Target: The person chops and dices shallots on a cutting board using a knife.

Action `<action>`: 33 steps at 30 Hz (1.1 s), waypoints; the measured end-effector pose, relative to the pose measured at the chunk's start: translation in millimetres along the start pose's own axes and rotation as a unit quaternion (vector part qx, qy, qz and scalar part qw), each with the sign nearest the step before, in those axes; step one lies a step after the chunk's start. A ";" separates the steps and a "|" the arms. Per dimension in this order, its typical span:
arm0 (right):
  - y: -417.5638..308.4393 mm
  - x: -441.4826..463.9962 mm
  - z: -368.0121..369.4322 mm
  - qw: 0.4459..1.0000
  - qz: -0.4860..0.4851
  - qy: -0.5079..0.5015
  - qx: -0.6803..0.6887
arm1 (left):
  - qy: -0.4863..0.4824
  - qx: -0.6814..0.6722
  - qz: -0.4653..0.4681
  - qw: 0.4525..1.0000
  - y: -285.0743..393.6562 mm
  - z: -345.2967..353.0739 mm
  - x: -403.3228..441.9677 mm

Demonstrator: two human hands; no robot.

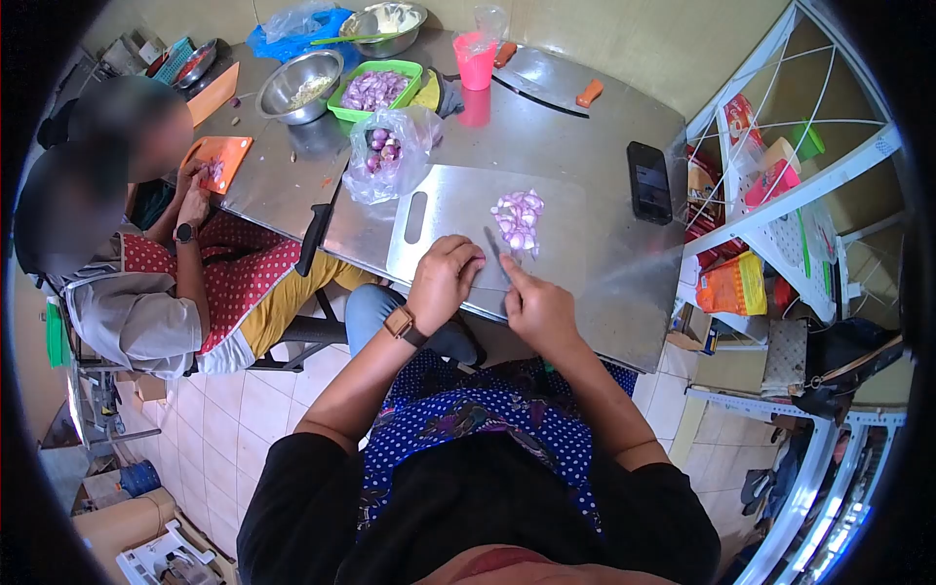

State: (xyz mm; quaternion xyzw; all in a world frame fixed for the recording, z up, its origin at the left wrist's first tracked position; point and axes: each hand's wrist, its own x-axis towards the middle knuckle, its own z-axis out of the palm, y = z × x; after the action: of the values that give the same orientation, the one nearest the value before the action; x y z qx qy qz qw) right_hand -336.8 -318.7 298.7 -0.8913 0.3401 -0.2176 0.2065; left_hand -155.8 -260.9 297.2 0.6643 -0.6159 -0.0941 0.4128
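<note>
My left hand [445,278] pinches a small purple shallot [478,257] over the near part of a translucent cutting board [448,200]. In my right hand [536,304] is a knife [494,243], its blade pointing away from me just right of the shallot; the fingers wrap its handle, with the index finger along it. Peeled, cut shallots [518,220] lie in a pile on the board beyond the knife. A clear plastic bag [393,154] with several unpeeled shallots sits behind the board's left corner.
A green basket [340,102] of shallots, a metal bowl [299,88] and a pink cup [475,60] stand at the back. A phone [649,183] lies on the right. Two co-workers sit at left, near an orange board [230,156]. A white shelf [780,185] stands right.
</note>
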 end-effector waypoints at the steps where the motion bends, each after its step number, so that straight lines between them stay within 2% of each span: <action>1: 2.5 1.3 -2.4 1.000 0.003 -0.001 -0.001 | 0.008 -0.003 0.011 1.000 -1.3 2.5 2.8; 4: 7.6 -0.1 -8.4 0.999 0.028 -0.029 -0.025 | -0.001 -0.014 0.012 1.000 -3.6 6.1 9.6; 13: 8.8 -7.4 -5.7 0.999 -0.002 -0.033 -0.015 | -0.065 -0.012 0.055 0.996 -6.3 -0.6 14.6; 21: 2.0 -5.7 -3.2 1.000 -0.013 -0.022 -0.009 | -0.013 0.058 0.081 0.995 -0.6 15.0 11.8; 31: -7.7 3.9 -0.4 0.998 -0.005 -0.049 -0.041 | -0.014 0.033 0.064 0.997 -5.1 21.8 12.9; 33: -3.2 -10.5 0.4 0.996 -0.021 -0.059 -0.057 | 0.012 0.017 0.072 0.997 -5.2 23.5 13.3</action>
State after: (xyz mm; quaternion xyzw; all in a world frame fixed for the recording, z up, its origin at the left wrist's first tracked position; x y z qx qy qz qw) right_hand -342.0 -309.1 297.4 -0.9199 0.3203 -0.1491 0.1700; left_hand -163.8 -283.5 283.8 0.6259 -0.6590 -0.0457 0.4146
